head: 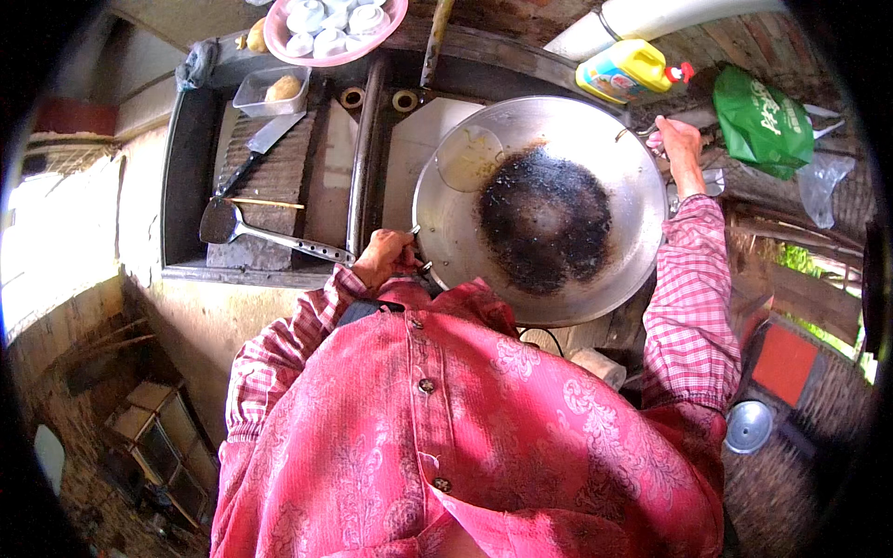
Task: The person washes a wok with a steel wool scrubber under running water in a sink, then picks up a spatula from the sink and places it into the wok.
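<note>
A large metal wok (446,209) is before me, its bottom scorched black. A shallow pool of yellowish liquid (469,159) with small bits lies toward its upper left side. My left hand (387,257) grips the wok's left handle, close to my shirt. At the upper right, my right hand (677,143) is closed on the opposite handle. Near my left hand lies the perforated handle of a metal wok spatula (279,240), its dark blade to the left. A cleaver (275,132) rests above it on a ridged slab (268,164).
A clear plastic container (254,94) holds a pale lump. Behind stands a pink basin (279,42) of white dishes. A yellow detergent bottle (628,70), a green bag (757,125) and a clear plastic bag (823,185) lie right. A dark metal bar (366,153) divides the sink-like counter.
</note>
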### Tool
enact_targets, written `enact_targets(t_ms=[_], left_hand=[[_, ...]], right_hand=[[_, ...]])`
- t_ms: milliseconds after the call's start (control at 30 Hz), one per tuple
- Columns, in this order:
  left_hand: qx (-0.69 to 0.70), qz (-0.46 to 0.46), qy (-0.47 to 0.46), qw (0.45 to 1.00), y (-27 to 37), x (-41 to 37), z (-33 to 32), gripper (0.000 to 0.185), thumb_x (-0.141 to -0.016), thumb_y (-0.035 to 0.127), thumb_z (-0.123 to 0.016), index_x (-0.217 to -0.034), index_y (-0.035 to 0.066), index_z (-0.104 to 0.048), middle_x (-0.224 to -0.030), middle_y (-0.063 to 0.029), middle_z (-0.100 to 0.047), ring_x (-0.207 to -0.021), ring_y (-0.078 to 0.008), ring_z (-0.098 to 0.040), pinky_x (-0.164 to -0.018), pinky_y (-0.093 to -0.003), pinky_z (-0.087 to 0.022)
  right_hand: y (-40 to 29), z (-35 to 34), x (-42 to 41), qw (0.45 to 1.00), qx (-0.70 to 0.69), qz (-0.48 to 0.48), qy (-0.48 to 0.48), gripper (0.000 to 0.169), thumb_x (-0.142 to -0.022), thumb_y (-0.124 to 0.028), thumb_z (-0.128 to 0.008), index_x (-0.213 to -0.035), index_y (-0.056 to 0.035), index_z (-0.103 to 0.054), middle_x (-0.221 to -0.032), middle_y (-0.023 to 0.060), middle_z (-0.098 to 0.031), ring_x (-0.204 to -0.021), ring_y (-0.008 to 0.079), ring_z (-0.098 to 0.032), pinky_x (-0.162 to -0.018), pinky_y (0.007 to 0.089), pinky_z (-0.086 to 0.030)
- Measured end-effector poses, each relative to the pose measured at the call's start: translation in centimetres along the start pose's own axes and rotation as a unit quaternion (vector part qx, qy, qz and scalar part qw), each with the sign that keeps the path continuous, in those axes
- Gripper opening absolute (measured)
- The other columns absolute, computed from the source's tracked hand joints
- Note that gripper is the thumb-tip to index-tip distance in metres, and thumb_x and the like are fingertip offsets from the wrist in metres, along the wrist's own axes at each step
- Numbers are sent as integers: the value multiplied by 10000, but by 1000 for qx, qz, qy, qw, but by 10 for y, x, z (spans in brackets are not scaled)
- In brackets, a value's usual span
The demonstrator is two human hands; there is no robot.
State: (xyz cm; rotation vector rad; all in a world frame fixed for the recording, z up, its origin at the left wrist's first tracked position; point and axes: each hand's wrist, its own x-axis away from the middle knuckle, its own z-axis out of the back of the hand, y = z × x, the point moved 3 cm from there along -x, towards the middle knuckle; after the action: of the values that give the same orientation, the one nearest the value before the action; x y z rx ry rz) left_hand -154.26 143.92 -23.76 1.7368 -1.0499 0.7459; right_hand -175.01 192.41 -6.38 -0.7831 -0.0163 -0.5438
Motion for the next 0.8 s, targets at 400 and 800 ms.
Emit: enact_targets(t_ms=[400,800], left_hand=[[-6,-5,-1,1000,-8,-4,6,235,-877,163,-499,-714,4,-558,-570,-90,-542,-546,-244,-605,-507,-364,-514],[-5,4,14,1000,-9,-3,8,242,-878,181,-508,-715,9,-554,-575,-87,-542,-562,-247,-612,-512,-370,-511]], right_hand=[[-18,-4,10,999,-24,14,-17,315,-853,-212,-613,-990,71,-611,-707,111,-645,-572,167,-624,-544,260,-505],[-24,-7,7,999,12,42,-7,285,-839,-254,-593,-850,19,-673,-665,86,-665,-553,141,-630,-495,252,-444]])
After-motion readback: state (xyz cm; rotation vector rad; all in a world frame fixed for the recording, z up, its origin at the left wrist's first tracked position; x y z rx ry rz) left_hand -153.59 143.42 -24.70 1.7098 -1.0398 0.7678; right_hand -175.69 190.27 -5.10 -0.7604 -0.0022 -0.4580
